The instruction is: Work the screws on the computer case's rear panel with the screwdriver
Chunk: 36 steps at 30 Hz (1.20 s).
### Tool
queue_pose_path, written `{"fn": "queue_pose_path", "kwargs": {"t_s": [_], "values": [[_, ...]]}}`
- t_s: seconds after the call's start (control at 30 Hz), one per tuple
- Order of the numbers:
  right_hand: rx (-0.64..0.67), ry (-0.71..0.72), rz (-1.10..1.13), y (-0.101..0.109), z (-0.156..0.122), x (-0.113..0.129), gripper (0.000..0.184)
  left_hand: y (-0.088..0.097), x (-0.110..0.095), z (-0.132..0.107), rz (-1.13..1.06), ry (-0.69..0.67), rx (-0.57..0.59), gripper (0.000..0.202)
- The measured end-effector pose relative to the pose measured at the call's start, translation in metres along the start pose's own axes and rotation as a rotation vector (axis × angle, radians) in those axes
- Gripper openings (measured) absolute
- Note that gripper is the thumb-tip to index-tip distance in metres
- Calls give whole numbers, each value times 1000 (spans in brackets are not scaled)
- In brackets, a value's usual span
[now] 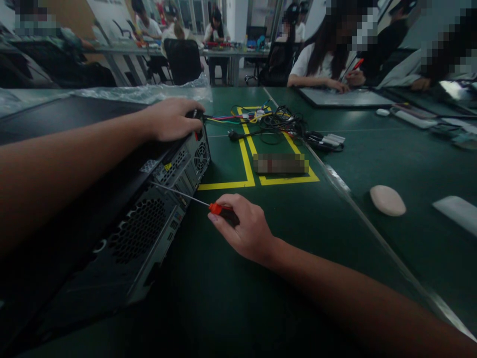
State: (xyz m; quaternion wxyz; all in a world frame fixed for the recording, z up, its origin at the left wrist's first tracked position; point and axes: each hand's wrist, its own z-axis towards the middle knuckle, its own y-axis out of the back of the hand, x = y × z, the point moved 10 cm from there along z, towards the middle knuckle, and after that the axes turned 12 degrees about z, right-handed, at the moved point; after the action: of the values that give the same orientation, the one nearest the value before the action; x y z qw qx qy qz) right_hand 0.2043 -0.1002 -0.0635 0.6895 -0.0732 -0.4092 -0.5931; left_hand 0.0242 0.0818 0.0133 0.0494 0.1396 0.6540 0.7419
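Note:
A black desktop computer case [122, 233] lies on its side on the green table, its perforated rear panel turned toward me. My left hand [171, 118] rests closed over the case's far top corner, gripping it. My right hand [244, 227] is closed around the red-and-black handle of a screwdriver [194, 200]. The thin metal shaft reaches left, and its tip touches the rear panel near the upper edge.
Yellow tape [248, 171] marks rectangles on the green table [298, 238]. A tangle of cables [276, 122] with a plug lies behind it. A pale oval object [387, 200] sits to the right. Crumpled plastic wrap [145, 92] lies behind the case. Other people sit at the far side and at further tables.

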Motion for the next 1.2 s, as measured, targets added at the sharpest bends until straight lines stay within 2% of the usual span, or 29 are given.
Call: {"fn": "queue_pose_path", "kwargs": {"t_s": [0.4, 1.2], "values": [[-12, 26, 7, 2, 0, 3, 16, 1, -2, 0, -3, -5, 5, 76], [-5, -25, 2, 3, 0, 2, 20, 1, 0, 0, -13, -10, -11, 74]]}}
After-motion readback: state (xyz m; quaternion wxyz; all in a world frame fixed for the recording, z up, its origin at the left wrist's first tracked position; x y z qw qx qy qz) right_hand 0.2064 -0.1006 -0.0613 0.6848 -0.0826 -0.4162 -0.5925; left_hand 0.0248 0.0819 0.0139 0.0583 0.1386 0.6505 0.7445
